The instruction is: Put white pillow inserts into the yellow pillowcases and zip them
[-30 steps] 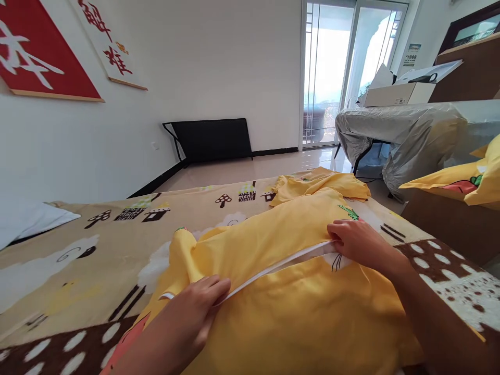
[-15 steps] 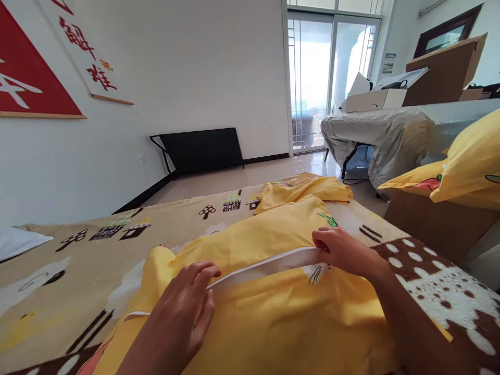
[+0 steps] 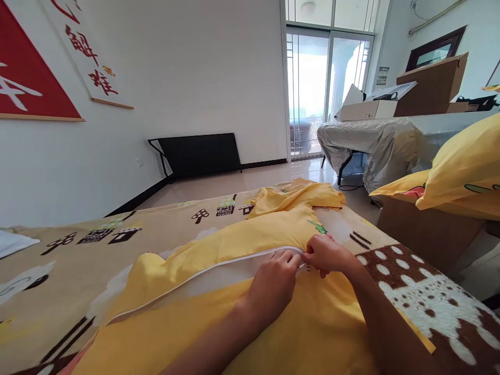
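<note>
A yellow pillowcase point(image 3: 234, 239) lies in front of me on the patterned blanket. Its long side opening, edged with a white zipper strip point(image 3: 201, 272), gapes, and a white pillow point(image 3: 230, 272) shows inside. My left hand point(image 3: 275, 278) has its fingers bent and closed at the right end of the opening. Beside it, my right hand point(image 3: 328, 254) pinches the edge at that same end, close to a printed green leaf. Whatever small part sits between the fingertips is hidden.
A crumpled yellow cloth point(image 3: 300, 194) lies beyond the pillowcase. Yellow pillows point(image 3: 464, 161) rest on a cardboard box point(image 3: 425, 224) at right. Behind stands a plastic-covered table point(image 3: 363, 135) with boxes. A black folded frame point(image 3: 199, 155) leans on the wall.
My left hand has moved right along the opening to meet my right hand. More of the opening's left part now shows. The view has shifted slightly.
</note>
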`<action>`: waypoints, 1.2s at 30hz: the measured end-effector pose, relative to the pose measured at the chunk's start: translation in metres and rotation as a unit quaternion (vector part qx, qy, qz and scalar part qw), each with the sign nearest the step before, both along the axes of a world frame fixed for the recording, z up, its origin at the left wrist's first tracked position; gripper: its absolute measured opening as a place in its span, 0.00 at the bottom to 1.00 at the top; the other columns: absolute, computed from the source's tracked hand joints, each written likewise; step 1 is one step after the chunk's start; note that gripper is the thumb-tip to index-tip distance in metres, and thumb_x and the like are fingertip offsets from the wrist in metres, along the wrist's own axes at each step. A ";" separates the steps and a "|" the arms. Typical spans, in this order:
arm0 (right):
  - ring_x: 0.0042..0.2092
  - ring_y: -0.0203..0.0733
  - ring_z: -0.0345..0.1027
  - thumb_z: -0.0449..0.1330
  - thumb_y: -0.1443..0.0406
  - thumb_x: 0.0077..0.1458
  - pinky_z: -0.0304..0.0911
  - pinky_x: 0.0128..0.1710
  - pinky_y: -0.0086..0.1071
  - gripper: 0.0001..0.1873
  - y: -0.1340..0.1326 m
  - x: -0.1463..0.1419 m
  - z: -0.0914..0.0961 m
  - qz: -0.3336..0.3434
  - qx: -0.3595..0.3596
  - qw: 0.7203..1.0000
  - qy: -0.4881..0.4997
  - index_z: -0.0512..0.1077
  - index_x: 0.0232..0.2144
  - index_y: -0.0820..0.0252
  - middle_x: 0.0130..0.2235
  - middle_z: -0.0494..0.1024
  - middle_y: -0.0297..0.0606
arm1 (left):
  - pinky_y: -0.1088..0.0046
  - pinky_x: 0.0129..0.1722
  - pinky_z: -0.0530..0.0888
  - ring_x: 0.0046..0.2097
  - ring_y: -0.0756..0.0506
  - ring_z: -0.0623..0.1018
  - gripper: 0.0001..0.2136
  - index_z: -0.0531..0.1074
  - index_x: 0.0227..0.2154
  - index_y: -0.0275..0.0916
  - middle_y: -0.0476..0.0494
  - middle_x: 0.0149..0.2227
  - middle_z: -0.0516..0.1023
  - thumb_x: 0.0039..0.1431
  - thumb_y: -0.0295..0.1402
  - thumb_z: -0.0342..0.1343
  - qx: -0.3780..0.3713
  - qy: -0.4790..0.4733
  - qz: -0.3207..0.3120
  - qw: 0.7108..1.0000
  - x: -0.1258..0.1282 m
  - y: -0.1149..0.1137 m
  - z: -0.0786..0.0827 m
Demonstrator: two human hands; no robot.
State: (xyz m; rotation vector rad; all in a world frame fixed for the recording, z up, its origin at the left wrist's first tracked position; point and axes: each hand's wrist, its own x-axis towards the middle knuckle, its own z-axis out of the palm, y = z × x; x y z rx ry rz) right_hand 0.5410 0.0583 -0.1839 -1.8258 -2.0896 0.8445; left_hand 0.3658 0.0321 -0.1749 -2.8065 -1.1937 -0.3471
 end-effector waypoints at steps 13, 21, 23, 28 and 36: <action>0.18 0.32 0.67 0.54 0.68 0.50 0.60 0.17 0.22 0.10 0.007 0.013 0.005 0.039 -0.056 0.974 0.216 0.64 0.19 0.65 0.19 0.71 0.33 | 0.67 0.30 0.67 0.31 0.43 0.74 0.13 0.74 0.27 0.37 0.42 0.28 0.75 0.57 0.27 0.43 -0.064 0.074 -0.007 0.995 0.015 -0.002 0.032; 0.18 0.31 0.65 0.59 0.60 0.52 0.61 0.17 0.22 0.15 0.011 0.017 -0.001 0.054 -0.061 0.961 0.266 0.64 0.20 0.65 0.19 0.71 0.33 | 0.73 0.26 0.63 0.31 0.45 0.75 0.11 0.75 0.28 0.39 0.43 0.30 0.78 0.55 0.32 0.46 -0.101 -0.006 0.058 0.993 0.025 0.028 0.027; 0.18 0.31 0.65 0.60 0.58 0.51 0.61 0.17 0.22 0.17 0.011 0.017 -0.001 0.054 -0.057 0.961 0.267 0.64 0.20 0.65 0.18 0.71 0.32 | 0.72 0.27 0.63 0.31 0.45 0.75 0.12 0.75 0.28 0.40 0.44 0.30 0.78 0.55 0.32 0.46 -0.098 -0.003 0.060 0.993 0.026 0.028 0.024; 0.18 0.31 0.66 0.56 0.63 0.54 0.61 0.17 0.23 0.14 0.012 0.017 -0.003 0.054 -0.055 0.965 0.250 0.63 0.20 0.64 0.19 0.71 0.32 | 0.69 0.31 0.68 0.35 0.41 0.77 0.10 0.76 0.29 0.39 0.41 0.31 0.78 0.52 0.32 0.48 -0.089 0.015 0.084 0.992 0.027 0.029 0.021; 0.18 0.31 0.66 0.52 0.62 0.56 0.59 0.18 0.23 0.15 0.014 0.019 -0.003 0.070 -0.027 0.974 0.215 0.62 0.20 0.64 0.20 0.71 0.33 | 0.68 0.36 0.72 0.39 0.41 0.77 0.12 0.76 0.32 0.37 0.36 0.35 0.78 0.55 0.31 0.46 -0.074 0.054 0.089 0.992 0.032 0.030 0.024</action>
